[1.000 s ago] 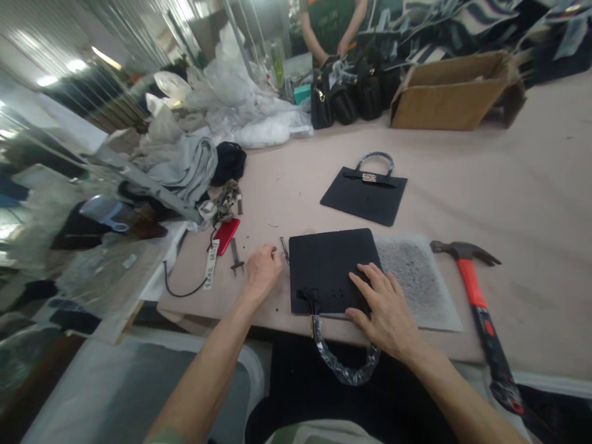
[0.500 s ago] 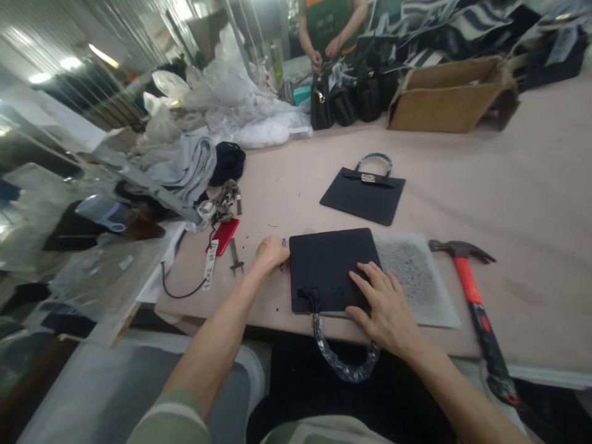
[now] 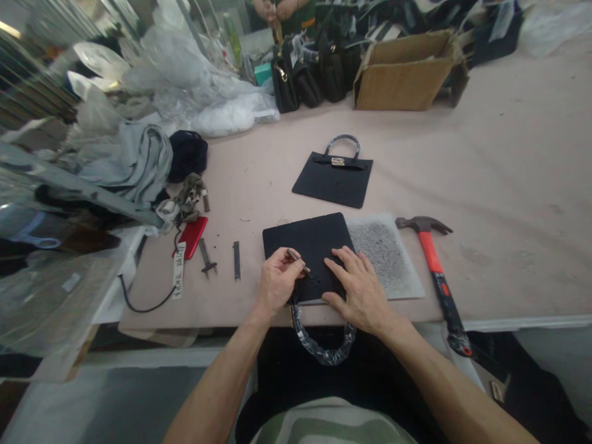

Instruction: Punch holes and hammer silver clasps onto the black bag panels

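Pinched in my left hand [image 3: 276,282] is a slim metal punch [image 3: 294,255], slanted with its lower end at a cluster of small marks on a black bag panel [image 3: 305,237]. My right hand [image 3: 358,287] lies open with spread fingers on the panel's right side. A plastic-wrapped bag handle [image 3: 319,353] hangs from the panel over the table's front edge. Under the panel's right part sticks out a speckled whitish board [image 3: 383,250]. A claw hammer [image 3: 433,265] with a red and black grip lies to the right.
A second black bag panel [image 3: 332,185] with a metal clasp lies beyond. Left are a flat metal bar [image 3: 237,261], a dark T-shaped tool [image 3: 206,258] and a red flat object [image 3: 192,238]. At the back stand black bags [image 3: 333,71], a cardboard box [image 3: 398,80] and another person's hands [image 3: 277,9].
My left hand has moved from beside the panel's left edge onto the panel, now showing the punch. The right hand stays on the panel. The camera view has shifted.
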Tool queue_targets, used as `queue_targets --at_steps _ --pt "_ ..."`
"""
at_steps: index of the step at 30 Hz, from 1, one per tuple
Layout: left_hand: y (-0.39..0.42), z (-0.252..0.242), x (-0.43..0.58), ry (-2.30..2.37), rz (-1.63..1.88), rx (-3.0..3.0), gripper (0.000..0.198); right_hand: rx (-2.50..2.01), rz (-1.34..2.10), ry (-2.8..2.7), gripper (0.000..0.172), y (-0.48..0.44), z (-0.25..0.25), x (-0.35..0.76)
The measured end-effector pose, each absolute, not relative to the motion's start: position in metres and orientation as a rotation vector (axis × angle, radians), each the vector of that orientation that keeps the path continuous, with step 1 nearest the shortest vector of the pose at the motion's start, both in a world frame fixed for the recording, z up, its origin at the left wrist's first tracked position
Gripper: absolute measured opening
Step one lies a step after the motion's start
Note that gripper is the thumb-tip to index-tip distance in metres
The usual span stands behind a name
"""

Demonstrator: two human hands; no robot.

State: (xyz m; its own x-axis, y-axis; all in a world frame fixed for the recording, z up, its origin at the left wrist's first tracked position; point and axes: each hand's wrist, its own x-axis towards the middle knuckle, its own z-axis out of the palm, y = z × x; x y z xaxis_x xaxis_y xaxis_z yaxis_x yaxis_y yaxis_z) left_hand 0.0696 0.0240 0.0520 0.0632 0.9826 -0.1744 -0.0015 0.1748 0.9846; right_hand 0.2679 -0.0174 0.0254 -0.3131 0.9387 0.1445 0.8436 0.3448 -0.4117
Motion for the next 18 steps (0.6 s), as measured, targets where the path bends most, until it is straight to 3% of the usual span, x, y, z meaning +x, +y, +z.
queue_targets --at_steps 18 --pt "0.0139 0.0401 0.073 1.269 0.978 1.463 0.012 -1.551 0.351 -2.246 0.066 -0.0184 0.022 0.2682"
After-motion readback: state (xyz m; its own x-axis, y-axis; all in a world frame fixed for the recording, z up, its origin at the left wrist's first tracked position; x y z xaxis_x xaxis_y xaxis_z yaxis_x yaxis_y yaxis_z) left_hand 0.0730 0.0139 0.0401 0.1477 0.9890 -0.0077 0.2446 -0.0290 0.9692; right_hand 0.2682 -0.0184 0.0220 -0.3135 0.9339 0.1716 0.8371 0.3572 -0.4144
